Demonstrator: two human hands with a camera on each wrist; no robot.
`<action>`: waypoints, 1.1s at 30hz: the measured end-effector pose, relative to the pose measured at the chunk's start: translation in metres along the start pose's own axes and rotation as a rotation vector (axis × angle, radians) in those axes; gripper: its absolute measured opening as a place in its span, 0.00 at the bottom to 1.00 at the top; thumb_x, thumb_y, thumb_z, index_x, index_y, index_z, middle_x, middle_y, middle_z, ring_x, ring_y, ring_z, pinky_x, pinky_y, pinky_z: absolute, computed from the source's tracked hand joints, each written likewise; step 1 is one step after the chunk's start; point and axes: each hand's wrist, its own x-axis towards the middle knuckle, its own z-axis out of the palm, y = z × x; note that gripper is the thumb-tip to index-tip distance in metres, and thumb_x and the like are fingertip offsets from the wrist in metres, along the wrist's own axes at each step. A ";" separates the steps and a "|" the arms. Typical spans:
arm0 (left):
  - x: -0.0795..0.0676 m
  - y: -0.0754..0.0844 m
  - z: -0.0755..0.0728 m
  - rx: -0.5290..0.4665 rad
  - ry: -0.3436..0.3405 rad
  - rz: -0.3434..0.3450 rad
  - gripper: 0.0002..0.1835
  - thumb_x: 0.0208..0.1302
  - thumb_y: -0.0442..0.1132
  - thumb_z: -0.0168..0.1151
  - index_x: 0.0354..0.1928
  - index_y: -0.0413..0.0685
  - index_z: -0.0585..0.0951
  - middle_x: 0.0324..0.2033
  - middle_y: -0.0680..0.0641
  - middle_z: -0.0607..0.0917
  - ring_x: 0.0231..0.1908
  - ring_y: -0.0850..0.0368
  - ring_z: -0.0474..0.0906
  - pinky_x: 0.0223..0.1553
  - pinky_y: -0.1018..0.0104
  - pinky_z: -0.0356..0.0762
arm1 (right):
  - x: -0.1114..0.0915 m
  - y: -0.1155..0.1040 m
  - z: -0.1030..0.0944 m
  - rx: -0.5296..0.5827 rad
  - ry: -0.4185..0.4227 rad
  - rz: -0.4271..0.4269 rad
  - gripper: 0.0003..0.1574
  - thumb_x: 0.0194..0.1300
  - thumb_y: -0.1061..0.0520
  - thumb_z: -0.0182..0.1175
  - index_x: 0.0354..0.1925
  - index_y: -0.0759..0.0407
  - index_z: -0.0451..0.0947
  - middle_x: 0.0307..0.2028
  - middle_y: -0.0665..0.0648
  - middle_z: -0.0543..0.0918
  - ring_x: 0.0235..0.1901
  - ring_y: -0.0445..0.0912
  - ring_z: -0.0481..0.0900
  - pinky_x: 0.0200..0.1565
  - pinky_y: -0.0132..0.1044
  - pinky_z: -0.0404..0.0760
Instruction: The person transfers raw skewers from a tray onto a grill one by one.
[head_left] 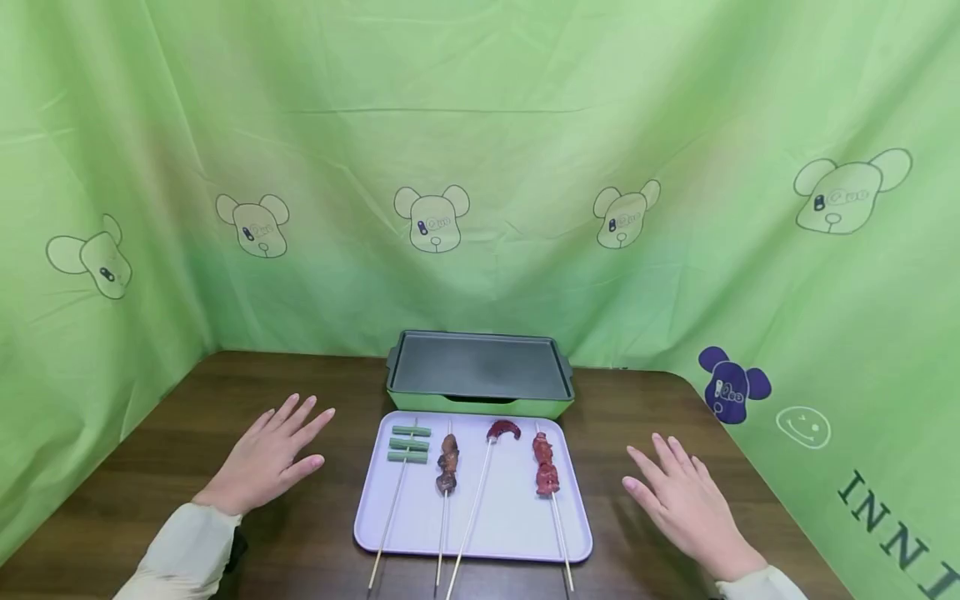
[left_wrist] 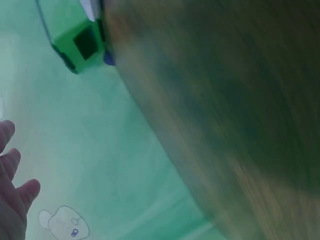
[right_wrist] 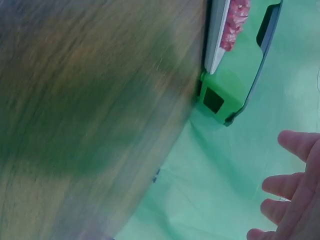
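Observation:
My left hand (head_left: 268, 458) is held out to the left of a pale lilac tray (head_left: 517, 525), fingers spread and holding nothing. To the tray's right, my right hand (head_left: 686, 507) is likewise spread, with nothing in it. Several skewers lie side by side on the tray, their stick ends past its near edge: a skewer of green pieces (head_left: 408, 445), a skewer of brown meat chunks (head_left: 447, 467), one with a curled dark red piece (head_left: 503, 429) and a skewer of red meat chunks (head_left: 546, 467). In the right wrist view some red meat (right_wrist: 235, 22) shows over the tray's side.
Directly behind the tray stands a green tabletop grill (head_left: 480, 367) with a flat dark plate on top. All of it sits on a brown wooden table (head_left: 322, 533). A green curtain (head_left: 517, 283) with bear-head drawings encloses the back and sides.

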 end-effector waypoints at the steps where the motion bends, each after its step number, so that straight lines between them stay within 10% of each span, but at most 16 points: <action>1: 0.001 -0.001 0.000 0.005 -0.007 0.001 0.31 0.68 0.58 0.53 0.68 0.50 0.70 0.67 0.36 0.70 0.67 0.34 0.61 0.62 0.40 0.61 | 0.001 -0.001 -0.001 0.003 -0.001 0.003 0.31 0.71 0.41 0.52 0.59 0.62 0.77 0.63 0.77 0.68 0.64 0.72 0.61 0.59 0.70 0.59; 13: 0.025 -0.013 0.005 0.088 -0.165 0.169 0.32 0.68 0.59 0.53 0.68 0.51 0.71 0.64 0.39 0.74 0.66 0.37 0.66 0.60 0.41 0.67 | 0.006 -0.009 -0.013 0.214 -0.133 0.192 0.31 0.77 0.47 0.40 0.59 0.69 0.75 0.57 0.71 0.78 0.57 0.67 0.74 0.53 0.62 0.72; 22: 0.037 0.001 0.012 0.094 -0.181 0.303 0.31 0.70 0.61 0.47 0.66 0.51 0.74 0.64 0.40 0.75 0.65 0.37 0.67 0.58 0.41 0.69 | 0.013 -0.015 -0.017 0.400 -0.261 0.296 0.27 0.67 0.51 0.57 0.55 0.71 0.76 0.51 0.71 0.81 0.50 0.64 0.80 0.51 0.57 0.76; 33: 0.046 -0.009 0.018 0.123 -0.237 0.255 0.32 0.69 0.61 0.48 0.67 0.51 0.73 0.65 0.40 0.73 0.67 0.39 0.64 0.63 0.41 0.63 | 0.002 -0.008 -0.011 1.031 -0.512 0.424 0.20 0.68 0.54 0.56 0.40 0.74 0.76 0.29 0.53 0.86 0.25 0.41 0.84 0.29 0.37 0.83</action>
